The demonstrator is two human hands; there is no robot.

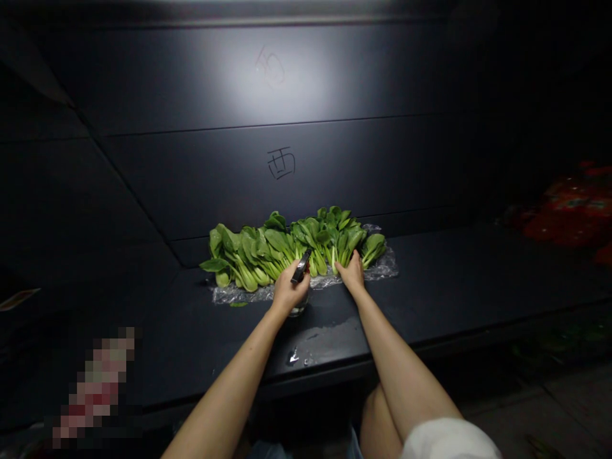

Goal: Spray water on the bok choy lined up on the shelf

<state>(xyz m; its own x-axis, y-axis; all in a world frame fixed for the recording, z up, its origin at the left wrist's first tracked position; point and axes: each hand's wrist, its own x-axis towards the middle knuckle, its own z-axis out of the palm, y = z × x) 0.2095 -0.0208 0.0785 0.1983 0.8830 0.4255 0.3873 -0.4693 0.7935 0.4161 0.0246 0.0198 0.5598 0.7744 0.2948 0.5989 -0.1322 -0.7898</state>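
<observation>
The row of leafy greens (248, 255) lies along the dark shelf (444, 280), its leaves toward the panelled wall (191, 172) right behind it. A crinkled plastic sheet (387, 264) spreads beneath the row and pokes out past its right end. In front of the row's middle, the person's left hand (291, 287) is wrapped around a spray bottle (301, 268) with a black head, and from here hand and bottle block some of the pale stems. The right hand (352, 274) reaches in at the row's right part, thumb and fingers either side of a head; whether they grip it I can't tell. A loose leaf (238, 304) sits just before the row, water (329, 338) glistens nearer the edge, and blurry red things (568, 210) stand well off to its right.
</observation>
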